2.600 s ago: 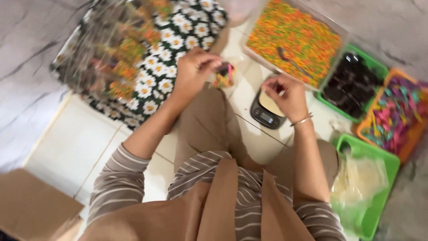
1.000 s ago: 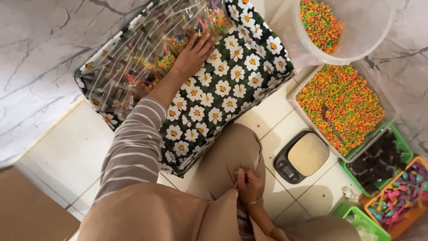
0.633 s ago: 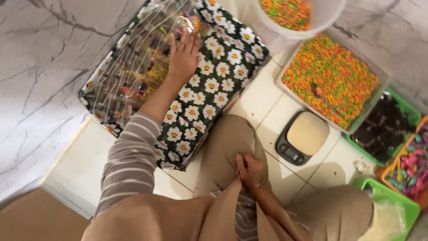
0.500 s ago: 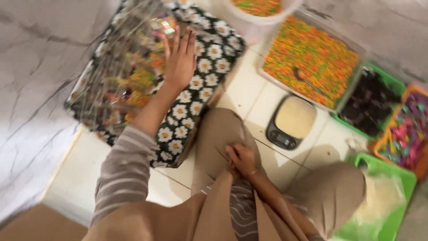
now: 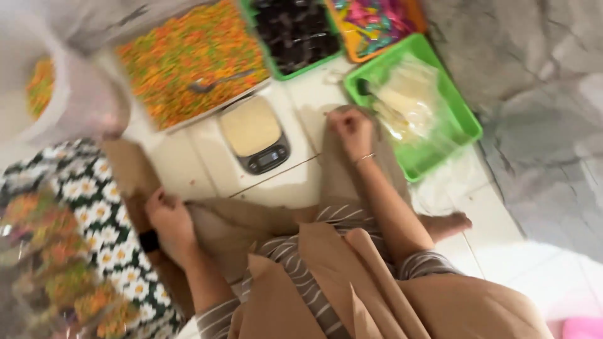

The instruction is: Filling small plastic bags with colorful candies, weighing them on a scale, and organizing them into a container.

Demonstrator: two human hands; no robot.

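— Where are our hands?
— Our left hand (image 5: pixel 168 221) rests curled on our tan-clad knee (image 5: pixel 217 226), grasping nothing. Our right hand (image 5: pixel 352 129) lies loosely closed on the other knee, just beside the green tray (image 5: pixel 461 110).
— And the scale (image 5: pixel 254 133)?
— On the floor tiles between both hands.

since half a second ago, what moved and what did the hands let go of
The left hand came off the daisy-print tray of filled bags and now rests by the left knee, holding nothing. The right hand moved from the lap out to the right knee, beside the green basket of clear bags. The scale, the orange snack tray and the other baskets look unmoved; the view swung right.
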